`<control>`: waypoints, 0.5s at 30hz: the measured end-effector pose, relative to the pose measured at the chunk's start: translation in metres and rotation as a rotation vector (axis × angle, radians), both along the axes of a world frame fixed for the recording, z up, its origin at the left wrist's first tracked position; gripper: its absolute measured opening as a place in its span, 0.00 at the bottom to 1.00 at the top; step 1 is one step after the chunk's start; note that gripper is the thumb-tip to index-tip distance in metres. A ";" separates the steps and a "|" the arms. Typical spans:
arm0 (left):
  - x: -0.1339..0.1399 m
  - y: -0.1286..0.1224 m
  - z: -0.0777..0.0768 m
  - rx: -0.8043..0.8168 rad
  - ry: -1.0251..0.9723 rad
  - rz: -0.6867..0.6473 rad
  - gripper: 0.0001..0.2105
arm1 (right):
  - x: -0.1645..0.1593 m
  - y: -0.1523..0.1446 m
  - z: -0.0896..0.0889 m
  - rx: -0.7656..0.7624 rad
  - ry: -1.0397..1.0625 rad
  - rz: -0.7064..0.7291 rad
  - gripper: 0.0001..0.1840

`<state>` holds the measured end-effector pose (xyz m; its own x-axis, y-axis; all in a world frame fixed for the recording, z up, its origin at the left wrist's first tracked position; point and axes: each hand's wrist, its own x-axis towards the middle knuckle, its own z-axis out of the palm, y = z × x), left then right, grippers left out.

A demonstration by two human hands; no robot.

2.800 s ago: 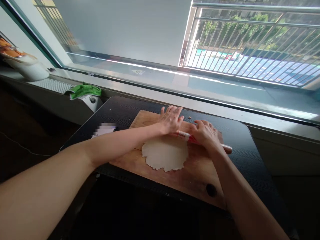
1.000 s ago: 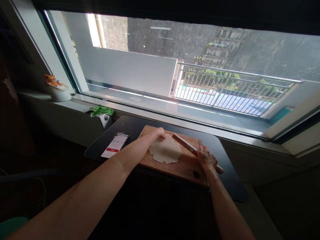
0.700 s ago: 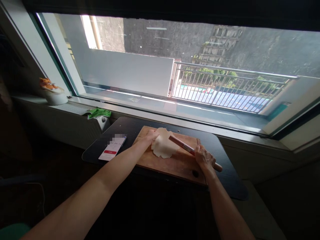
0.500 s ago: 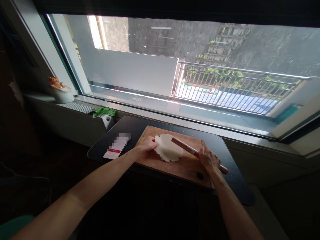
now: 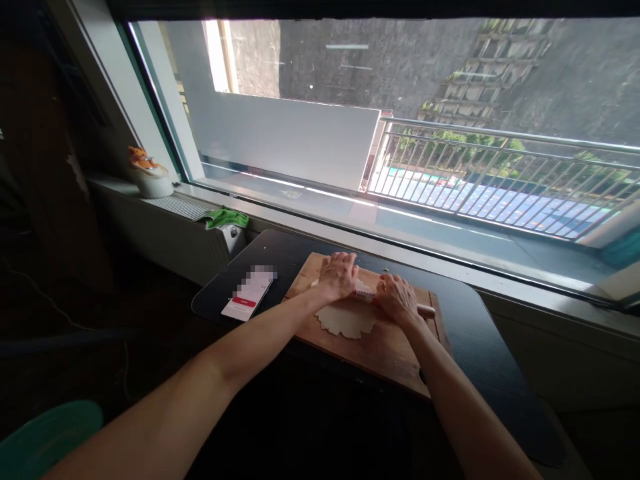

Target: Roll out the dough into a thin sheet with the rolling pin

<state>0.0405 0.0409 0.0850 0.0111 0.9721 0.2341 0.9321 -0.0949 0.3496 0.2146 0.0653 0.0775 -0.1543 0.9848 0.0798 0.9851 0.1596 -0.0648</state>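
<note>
Head view: rolling pressure on the dough sheet

The dough sheet (image 5: 345, 321) lies flat on the wooden board (image 5: 385, 353), with its ragged near edge exposed and part of it under the rolling pin (image 5: 367, 295). The left hand (image 5: 337, 277) bears on the left part of the pin; its fingers point forward, close together. The right hand (image 5: 397, 297) lies over the right part, fingers bent forward and slightly apart. Whether either set of fingertips wraps the pin cannot be told.

Recommended practice (judgement):
1. Load both hands equally; uneven pressure is likely to thin one side.
2. Let the pin turn under the palms. A tight grip would probably drag the sheet.
3. Ease pressure at the rim, where notches could open into tears.
4. Check that the board sits steady on the black table (image 5: 480, 333), and keep the left forearm away from the phone (image 5: 243, 308).
</note>
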 end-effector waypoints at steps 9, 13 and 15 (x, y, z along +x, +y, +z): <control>0.020 0.024 -0.038 -0.145 0.065 -0.049 0.28 | 0.002 0.017 -0.018 -0.084 0.088 0.010 0.28; 0.017 0.067 -0.025 -0.179 0.057 0.008 0.29 | -0.007 0.050 -0.009 -0.073 0.117 -0.081 0.29; 0.015 0.070 -0.024 -0.203 0.067 -0.023 0.29 | -0.009 0.047 -0.009 -0.085 0.111 -0.112 0.31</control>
<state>0.0553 0.1107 0.0612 0.0425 0.9986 0.0315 0.9524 -0.0500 0.3006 0.2058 0.1118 0.0680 -0.0385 0.9992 0.0061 0.9823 0.0390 -0.1830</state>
